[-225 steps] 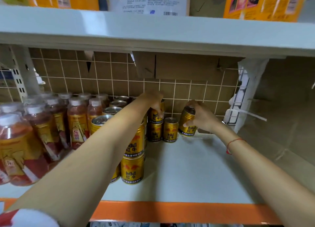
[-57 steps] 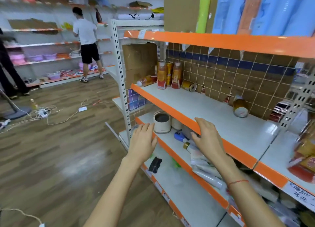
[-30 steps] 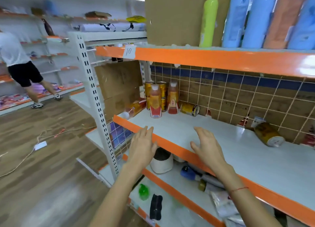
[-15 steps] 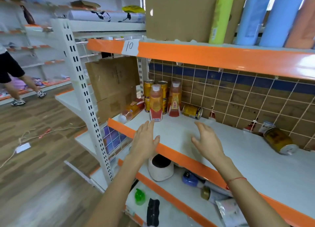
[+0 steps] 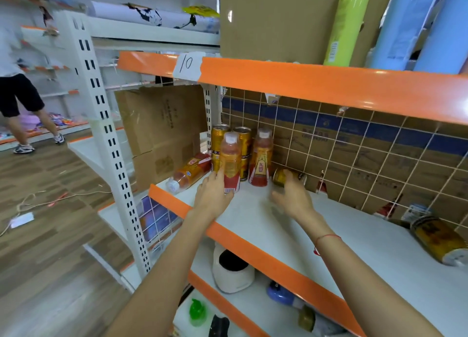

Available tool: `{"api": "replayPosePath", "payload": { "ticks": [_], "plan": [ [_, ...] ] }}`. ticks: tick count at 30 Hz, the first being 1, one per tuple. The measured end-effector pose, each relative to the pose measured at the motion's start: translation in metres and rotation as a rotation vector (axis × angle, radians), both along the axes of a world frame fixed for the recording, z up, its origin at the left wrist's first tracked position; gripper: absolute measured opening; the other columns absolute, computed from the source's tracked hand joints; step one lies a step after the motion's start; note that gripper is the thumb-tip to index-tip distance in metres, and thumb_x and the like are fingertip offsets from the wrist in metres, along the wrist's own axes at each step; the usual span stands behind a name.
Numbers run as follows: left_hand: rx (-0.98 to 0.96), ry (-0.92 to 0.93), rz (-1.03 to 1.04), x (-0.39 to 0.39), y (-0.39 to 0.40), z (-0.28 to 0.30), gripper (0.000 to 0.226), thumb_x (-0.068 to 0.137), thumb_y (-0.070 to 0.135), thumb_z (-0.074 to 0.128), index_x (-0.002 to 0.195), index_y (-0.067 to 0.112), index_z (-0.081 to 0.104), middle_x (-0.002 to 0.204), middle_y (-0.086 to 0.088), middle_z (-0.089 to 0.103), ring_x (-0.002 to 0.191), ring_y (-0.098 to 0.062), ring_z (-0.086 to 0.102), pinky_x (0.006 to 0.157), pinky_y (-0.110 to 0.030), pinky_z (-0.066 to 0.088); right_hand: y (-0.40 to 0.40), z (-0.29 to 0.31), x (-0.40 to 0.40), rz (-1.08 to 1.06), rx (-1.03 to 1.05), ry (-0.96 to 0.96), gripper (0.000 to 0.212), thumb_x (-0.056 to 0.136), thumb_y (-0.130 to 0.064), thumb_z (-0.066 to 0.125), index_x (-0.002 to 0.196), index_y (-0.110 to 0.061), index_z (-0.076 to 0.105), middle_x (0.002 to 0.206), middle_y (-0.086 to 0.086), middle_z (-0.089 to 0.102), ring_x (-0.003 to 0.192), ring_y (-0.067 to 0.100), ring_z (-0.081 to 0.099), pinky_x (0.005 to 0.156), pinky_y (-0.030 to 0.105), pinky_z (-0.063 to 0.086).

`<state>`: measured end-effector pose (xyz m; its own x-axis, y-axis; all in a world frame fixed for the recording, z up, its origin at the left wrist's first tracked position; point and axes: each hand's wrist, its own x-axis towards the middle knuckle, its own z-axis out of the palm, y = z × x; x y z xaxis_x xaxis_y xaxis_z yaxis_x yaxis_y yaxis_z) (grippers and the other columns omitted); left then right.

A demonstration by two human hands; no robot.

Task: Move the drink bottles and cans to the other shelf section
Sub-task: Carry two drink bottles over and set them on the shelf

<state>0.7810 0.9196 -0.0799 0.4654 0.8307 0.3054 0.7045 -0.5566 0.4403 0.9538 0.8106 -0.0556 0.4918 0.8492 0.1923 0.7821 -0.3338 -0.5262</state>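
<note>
Shelf [image 5: 354,238] — white deck with an orange front lip, wire-grid back; it carries the remaining stock and serves as the landmark here. The drinks sit bunched at the shelf's far left corner, against the grid, probably so they can be cleared from one spot.

Stacked gold cans [image 5: 219,136] stand at the very back of that corner, two levels high. In front of them stand two bottles: the front bottle [image 5: 230,159] nearest the lip, upright, and the second bottle [image 5: 260,159] just beside it. A toppled bottle [image 5: 190,172] lies to the left of the group, cap towards the lip. A fallen can [image 5: 285,176] lies on its side right of the second bottle; another large can [image 5: 436,239] lies well apart, at the shelf's right end.

Left hand [image 5: 211,197] — fingers against the front bottle's lower label, grip only beginning to close round it. Right hand [image 5: 293,197] — fingers spread and relaxed, grip released, fingertips at the fallen can, seemingly about to take it.
</note>
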Motion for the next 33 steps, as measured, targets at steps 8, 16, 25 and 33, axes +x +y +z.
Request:
{"api": "replayPosePath", "payload": {
  "ticks": [8, 16, 25, 33],
  "plan": [
    [-0.076, -0.221, -0.007, 0.028, 0.058, -0.029, 0.081, 0.081, 0.034, 0.069, 0.145, 0.021, 0.022, 0.131, -0.010, 0.052, 0.117, -0.032, 0.053, 0.095, -0.047, 0.048, 0.076, -0.041, 0.016, -0.126, 0.145, 0.264, 0.080, 0.082, -0.034, 0.071, 0.143, -0.010, 0.025, 0.136, 0.013, 0.050, 0.123, 0.031, 0.051, 0.098, 0.044, 0.045],
    [-0.236, -0.577, -0.055, 0.058, 0.090, -0.050, 0.105, 0.070, 0.028, 0.083, 0.147, 0.021, 0.013, 0.139, -0.007, 0.048, 0.125, -0.027, 0.049, 0.102, -0.043, 0.044, 0.131, -0.056, 0.027, -0.149, 0.359, 0.323, 0.093, 0.077, -0.029, 0.077, 0.147, -0.015, 0.017, 0.140, 0.011, 0.045, 0.128, 0.032, 0.045, 0.104, 0.050, 0.041],
    [-0.189, -0.491, 0.154, 0.072, 0.096, -0.053, 0.106, 0.063, 0.042, 0.085, 0.143, 0.022, 0.017, 0.133, -0.012, 0.038, 0.120, -0.033, 0.048, 0.095, -0.047, 0.047, 0.156, -0.058, 0.029, -0.161, 0.367, 0.333, 0.087, 0.075, -0.026, 0.078, 0.141, -0.014, 0.022, 0.139, 0.012, 0.046, 0.127, 0.033, 0.046, 0.104, 0.050, 0.041],
    [-0.259, -0.538, 0.036, 0.058, 0.099, -0.054, 0.100, 0.060, 0.035, 0.085, 0.138, 0.028, 0.022, 0.132, -0.002, 0.051, 0.120, -0.028, 0.051, 0.101, -0.050, 0.045, 0.146, -0.050, 0.027, -0.146, 0.304, 0.255, 0.069, 0.078, -0.023, 0.075, 0.129, -0.011, 0.030, 0.130, 0.014, 0.053, 0.119, 0.034, 0.053, 0.098, 0.046, 0.046]
  ]
}}
